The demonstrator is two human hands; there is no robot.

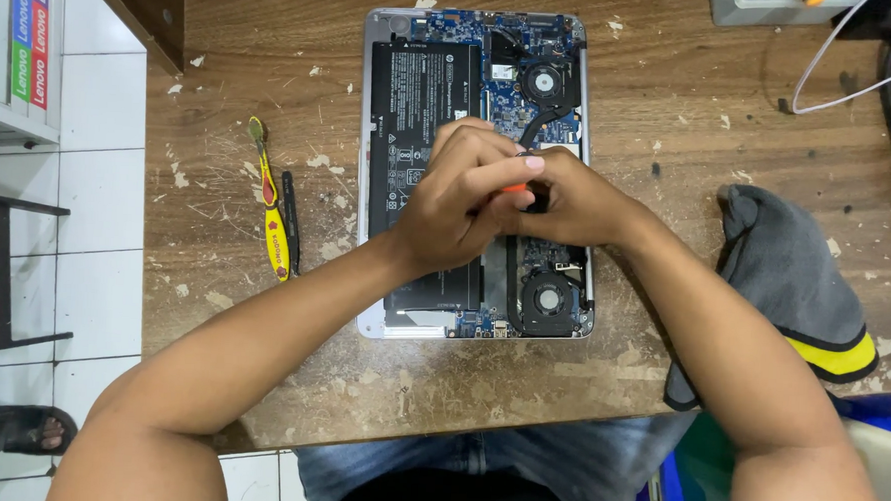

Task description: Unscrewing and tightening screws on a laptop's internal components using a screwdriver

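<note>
Seen from the head camera, an opened laptop (474,172) lies on a worn, paint-flecked wooden tabletop (672,120), its bottom cover off so the insides show: a large black battery (412,99) fills the left part, a blue circuit board (465,26) runs along the far edge, and two round fans sit on the right side — one fan (543,81) at the far end, another fan (548,300) at the near end.

Both hands meet over the middle of the laptop. The left hand (457,206) is curled with its fingers bent, its grip clenched around the orange handle of a small tool (513,187); only a sliver of orange shows between the fingers, so the tool's tip cannot be made out. The right hand (578,201) presses against the left from the other side, its fingers folded around the same spot — whether it truly grasps the tool or only steadies it cannot be told.

On the tabletop left of the laptop lie a yellow-handled tool (272,208) and, just beside it, a slim black tool (288,224). To the right, well apart from the laptop, rests a grey cloth with a yellow stripe (794,286). A white cable (834,67) loops at the far right corner.
</note>
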